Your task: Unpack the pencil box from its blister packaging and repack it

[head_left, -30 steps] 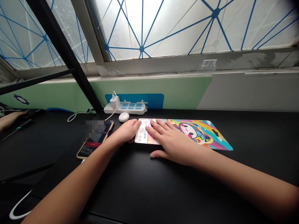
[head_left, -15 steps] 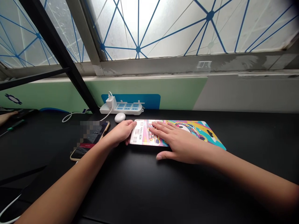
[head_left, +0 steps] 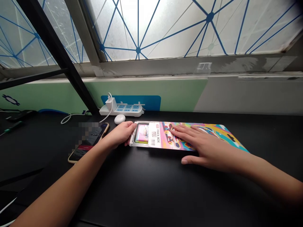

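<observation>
Left hand (head_left: pixel 121 135): fingers pinch the clear tray (head_left: pixel 139 145); best held firm.
Right hand (head_left: pixel 207 146): fingers spread flat; best slide the cover (head_left: pixel 164 136) parallel to the surface's (head_left: pixel 142 189) far edge.

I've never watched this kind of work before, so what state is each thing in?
Pencil box: partly uncovered, left end exposed
Printed cover: over the rest
Left hand: gripping the exposed end
Right hand: open, palm down on the cover
Phone: face up, screen lit
Power strip: one adapter plugged in
</observation>
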`<act>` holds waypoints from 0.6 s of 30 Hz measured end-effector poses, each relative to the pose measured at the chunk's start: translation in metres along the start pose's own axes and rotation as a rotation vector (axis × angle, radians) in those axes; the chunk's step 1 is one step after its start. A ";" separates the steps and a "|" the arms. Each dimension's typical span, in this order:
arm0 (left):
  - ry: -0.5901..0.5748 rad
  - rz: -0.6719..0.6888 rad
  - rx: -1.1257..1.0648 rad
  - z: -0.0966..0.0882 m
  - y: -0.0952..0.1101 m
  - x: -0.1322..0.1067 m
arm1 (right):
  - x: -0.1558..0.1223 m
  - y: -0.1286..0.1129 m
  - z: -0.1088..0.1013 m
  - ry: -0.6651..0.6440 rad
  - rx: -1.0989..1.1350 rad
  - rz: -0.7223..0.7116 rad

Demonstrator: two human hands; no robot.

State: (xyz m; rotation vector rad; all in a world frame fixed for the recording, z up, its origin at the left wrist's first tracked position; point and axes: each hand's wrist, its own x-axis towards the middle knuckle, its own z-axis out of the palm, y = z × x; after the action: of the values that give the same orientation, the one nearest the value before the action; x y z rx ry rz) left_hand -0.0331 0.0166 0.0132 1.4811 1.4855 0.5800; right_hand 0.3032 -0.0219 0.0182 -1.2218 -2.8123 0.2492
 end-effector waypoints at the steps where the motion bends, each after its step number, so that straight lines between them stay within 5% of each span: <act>1: 0.005 0.000 0.012 0.000 0.000 0.000 | -0.008 0.007 0.000 0.010 -0.012 0.012; 6: 0.011 0.000 0.099 -0.005 -0.001 0.002 | -0.034 0.033 0.004 0.130 -0.077 0.022; 11: 0.114 0.039 0.256 -0.012 -0.002 0.000 | -0.025 0.021 0.005 0.267 -0.154 -0.026; 15: 0.419 0.452 0.564 -0.002 0.008 -0.011 | -0.015 0.006 0.009 0.312 -0.226 -0.037; 18: 0.358 0.747 0.696 0.022 0.021 -0.025 | -0.009 -0.006 0.014 0.320 -0.304 -0.014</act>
State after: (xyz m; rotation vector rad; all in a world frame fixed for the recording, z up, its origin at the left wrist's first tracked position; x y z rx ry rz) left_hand -0.0083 -0.0100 0.0276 2.6367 1.4387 0.8418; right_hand 0.3033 -0.0348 0.0051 -1.1669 -2.6370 -0.3569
